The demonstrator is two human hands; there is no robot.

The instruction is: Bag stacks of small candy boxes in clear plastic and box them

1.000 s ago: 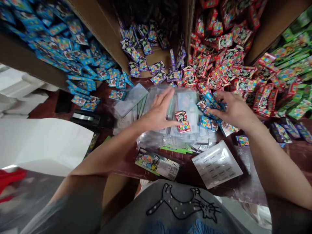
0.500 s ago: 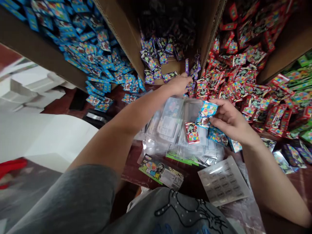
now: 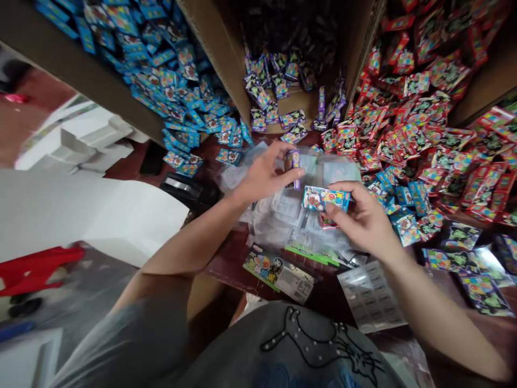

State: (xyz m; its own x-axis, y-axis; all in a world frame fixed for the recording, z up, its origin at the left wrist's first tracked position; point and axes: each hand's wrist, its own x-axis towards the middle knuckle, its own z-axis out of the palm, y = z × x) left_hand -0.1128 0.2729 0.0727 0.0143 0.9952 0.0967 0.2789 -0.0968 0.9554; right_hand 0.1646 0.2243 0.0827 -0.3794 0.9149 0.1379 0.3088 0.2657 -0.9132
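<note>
Between the thumb and fingers of my left hand [image 3: 269, 171] is a small purple packet [image 3: 296, 168], held upright. My right hand [image 3: 361, 218] grips a blue packet [image 3: 317, 198], turned lengthwise, just to the right of my left hand. Under the blue packet part of a red packet [image 3: 328, 222] shows. Below both hands lie clear plastic bags [image 3: 269, 226] in a loose pile. A printed card [image 3: 278, 274] with a green edge lies nearer my body, beside a sheet of round stickers [image 3: 370, 299].
Cardboard dividers [image 3: 218, 51] separate heaps of blue packets [image 3: 157, 81], purple packets [image 3: 280, 81] and red packets [image 3: 424, 118]. A black stapler-like object [image 3: 188, 188] lies left, near white curved card [image 3: 100, 215]. Loose purple packets [image 3: 482, 293] lie at the right.
My left hand has come back from the purple heap with a purple packet. My right hand has turned the blue packet sideways over the red one. The camera view has shifted slightly.
</note>
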